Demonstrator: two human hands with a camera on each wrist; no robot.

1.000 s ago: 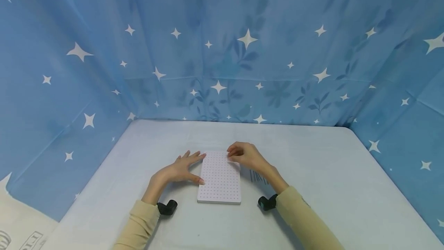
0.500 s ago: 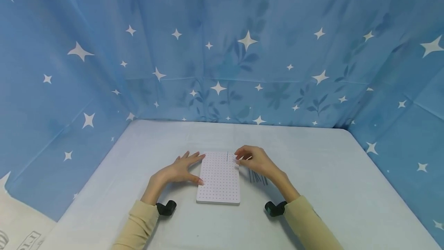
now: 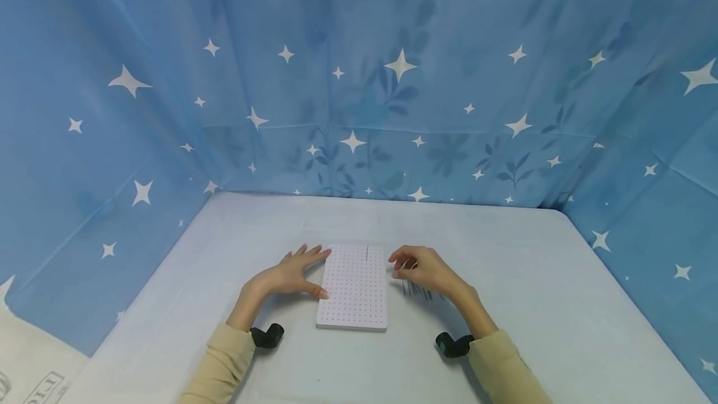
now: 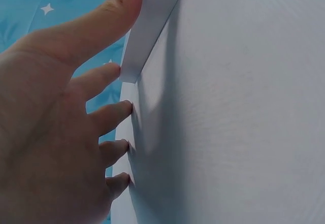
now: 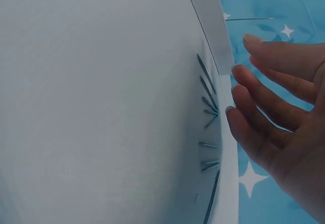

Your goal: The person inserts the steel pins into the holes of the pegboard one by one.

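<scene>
We see a white board [image 3: 352, 307] lying flat on the table [image 3: 561, 304] between both hands: a rectangle with a pale side edge, its face covered in even rows of small dark dots. One thin dark rod [image 3: 367, 253] stands upright near its far right corner. The left hand [image 3: 286, 276], fingers spread, touches its left edge. The right hand [image 3: 425, 268], fingers loosely bent and thumb parted, hovers just beside it near loose rods [image 3: 413, 290].

White table [image 3: 538, 285], far right corner rounded, across the head view's lower half | White perforated board [image 3: 352, 292], flat, lower centre | Several thin dark pins [image 5: 211, 113], at varied angles, just right of the board, partly hidden
</scene>
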